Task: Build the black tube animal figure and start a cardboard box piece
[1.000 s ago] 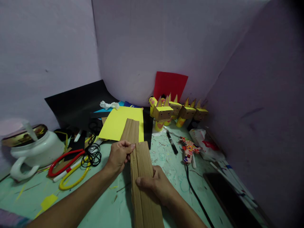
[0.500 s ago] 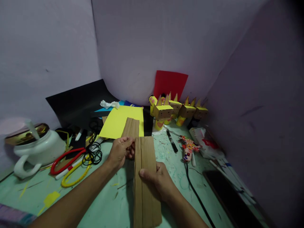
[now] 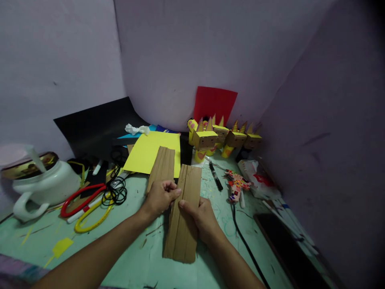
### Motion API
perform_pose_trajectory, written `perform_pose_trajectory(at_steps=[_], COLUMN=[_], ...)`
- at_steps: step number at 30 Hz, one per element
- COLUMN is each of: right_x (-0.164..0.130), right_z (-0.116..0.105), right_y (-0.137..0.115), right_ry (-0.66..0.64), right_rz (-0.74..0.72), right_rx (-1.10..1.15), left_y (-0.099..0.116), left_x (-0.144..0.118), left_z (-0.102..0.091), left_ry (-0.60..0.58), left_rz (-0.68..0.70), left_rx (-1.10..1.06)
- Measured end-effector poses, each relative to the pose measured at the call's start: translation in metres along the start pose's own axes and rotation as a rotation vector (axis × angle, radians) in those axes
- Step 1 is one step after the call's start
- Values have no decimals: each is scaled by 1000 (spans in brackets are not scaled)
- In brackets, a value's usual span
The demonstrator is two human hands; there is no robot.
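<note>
A long brown cardboard strip with lengthwise creases is held up over the table, its far end tilted slightly right. My right hand grips its right side, thumb on top and fingers underneath. My left hand is closed on the strip's left edge, thumb and fingertips pinching it; the fingers' undersides are hidden. Beyond my left hand a second cardboard strip lies partly over a yellow paper sheet, its near end covered by that hand.
To the left are red-and-yellow-handled scissors, tangled black cord and a white pot. On the right lie a patterned glue gun, a black marker and a dark phone-like slab. Cardboard-headed yellow figures stand behind.
The held strip has moved away from me and tilted, so its near end now shows. My left hand has slid down along its left edge.
</note>
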State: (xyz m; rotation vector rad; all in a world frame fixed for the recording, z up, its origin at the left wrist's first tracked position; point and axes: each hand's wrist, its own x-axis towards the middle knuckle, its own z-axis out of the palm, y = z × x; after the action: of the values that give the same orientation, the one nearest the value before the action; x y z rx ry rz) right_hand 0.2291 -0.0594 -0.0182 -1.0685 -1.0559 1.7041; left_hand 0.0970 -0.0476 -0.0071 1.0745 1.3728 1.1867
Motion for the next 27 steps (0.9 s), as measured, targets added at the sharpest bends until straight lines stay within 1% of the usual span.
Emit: perform_pose_trajectory(at_steps=[2, 4, 6, 7, 8, 10, 11, 12, 13, 14, 15, 16, 18, 20, 22, 24, 26, 27], right_x=[0, -1, -2, -2, -2, -1, 0, 0, 1, 2, 3, 3, 3, 3, 2, 1, 1, 1], right_z=[-2, -5, -9, -11, -13, -17, -19, -21, -22, -23, -23, -23, -23, -23, -22, -22, -21, -21], right_y=[1, 3, 4, 5, 4, 3, 2, 1, 0, -1, -1, -1, -1, -1, -2, -3, -3, -4], right_ry=[-32, -74, -54, -13, 36, 125, 152, 169, 179, 188, 196, 202, 213, 223, 239, 253, 258, 254], right_rz=[20, 41, 55, 63, 76, 117, 136, 148, 151, 146, 137, 132, 137, 145, 148, 144, 133, 128], right_rx=[15, 32, 43, 47, 56, 86, 103, 121, 136, 144, 148, 149, 143, 133, 127, 125, 125, 125], left_y=[3, 7, 15, 19, 25, 35, 39, 42, 43, 41, 38, 34, 22, 12, 9, 17, 35, 46], left_x=[-1, -4, -9, -13, -17, -29, -34, -40, -44, -46, -47, -46, -41, -34, -28, -22, -15, -10], left_z=[2, 2, -5, -13, -25, -56, -74, -92, -108, -123, -134, -143, -152, -154, -155, -157, -161, -163], left_ry=[-8, -41, -39, -7, 48, 197, 280, 352, 397, 437, 438, 431, 411, 417, 437, 460, 504, 548], left_rz=[1, 1, 34, 77, 127, 234, 232, 192, 126, 31, -42, -76, -76, -12, 52, 98, 137, 161], left_rx=[13, 41, 114, 180, 267, 528, 685, 847, 1018, 1154, 1232, 1278, 1282, 1223, 1166, 1143, 1143, 1149])
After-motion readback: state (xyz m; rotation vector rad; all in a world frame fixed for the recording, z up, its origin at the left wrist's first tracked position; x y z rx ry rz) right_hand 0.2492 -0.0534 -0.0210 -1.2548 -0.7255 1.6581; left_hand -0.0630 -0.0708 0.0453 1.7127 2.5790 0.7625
